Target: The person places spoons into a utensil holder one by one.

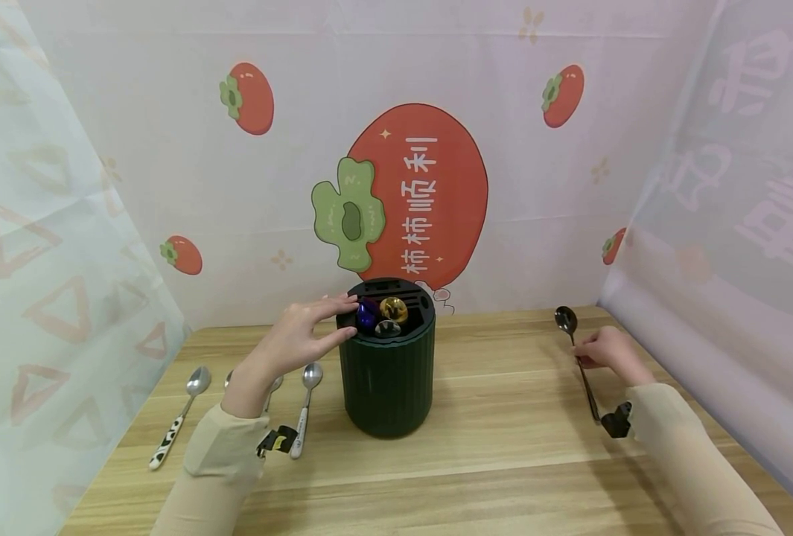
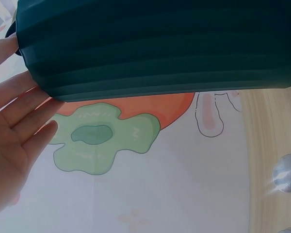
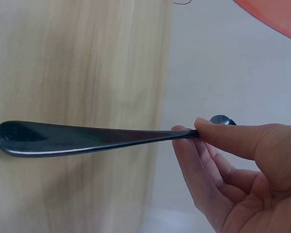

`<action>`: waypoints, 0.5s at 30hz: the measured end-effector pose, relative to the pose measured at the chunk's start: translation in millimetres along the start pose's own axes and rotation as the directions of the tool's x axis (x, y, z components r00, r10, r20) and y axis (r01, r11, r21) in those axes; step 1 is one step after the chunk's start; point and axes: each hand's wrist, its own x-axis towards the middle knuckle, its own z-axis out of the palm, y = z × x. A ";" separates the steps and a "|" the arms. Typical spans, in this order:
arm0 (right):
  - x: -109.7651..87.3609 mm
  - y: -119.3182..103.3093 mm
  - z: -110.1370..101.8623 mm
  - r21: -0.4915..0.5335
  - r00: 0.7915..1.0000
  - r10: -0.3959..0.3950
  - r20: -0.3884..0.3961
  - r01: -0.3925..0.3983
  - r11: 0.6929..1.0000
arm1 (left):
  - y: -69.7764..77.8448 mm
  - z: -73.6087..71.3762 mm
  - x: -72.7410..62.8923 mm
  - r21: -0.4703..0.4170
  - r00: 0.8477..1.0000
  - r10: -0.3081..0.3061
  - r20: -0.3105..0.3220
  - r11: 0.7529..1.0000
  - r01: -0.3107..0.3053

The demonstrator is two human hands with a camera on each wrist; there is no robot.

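A dark green ribbed utensil holder [image 1: 388, 387] stands upright on the table, its black slotted top facing up. Inside its opening show a blue spoon bowl [image 1: 367, 316], a gold one [image 1: 394, 310] and a dark silvery one [image 1: 388, 328]. With fingers extended, my left hand [image 1: 295, 335] touches the holder's upper left rim; in the left wrist view its fingers [image 2: 31, 109] lie along the holder's end. At the right, my right hand [image 1: 604, 350] pinches a black spoon [image 3: 87, 139] by its thin neck between thumb and fingers. The spoon's bowl [image 1: 566, 319] points toward the back wall.
Several metal spoons lie left of the holder, including one with a black-and-white patterned handle [image 1: 167, 442] and one with a white handle [image 1: 299, 433]. My left forearm partly covers others. A persimmon-printed cloth [image 1: 503, 223] hangs behind the wooden table [image 1: 490, 447].
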 end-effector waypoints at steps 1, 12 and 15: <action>-0.3 -1.3 0.0 0.007 1.000 -0.002 -0.003 0.002 1.000 | -0.2 0.1 -0.1 0.000 1.000 0.001 -0.001 1.000 -0.001; -6.5 -15.1 -2.9 0.001 0.998 -0.036 -0.049 0.036 0.999 | -0.1 0.1 -0.8 -0.007 1.000 0.001 -0.002 1.000 -0.001; -8.5 -19.6 -3.4 -0.002 0.997 -0.039 -0.063 0.039 0.999 | -0.1 0.2 -0.6 -0.009 1.000 0.000 -0.002 1.000 0.000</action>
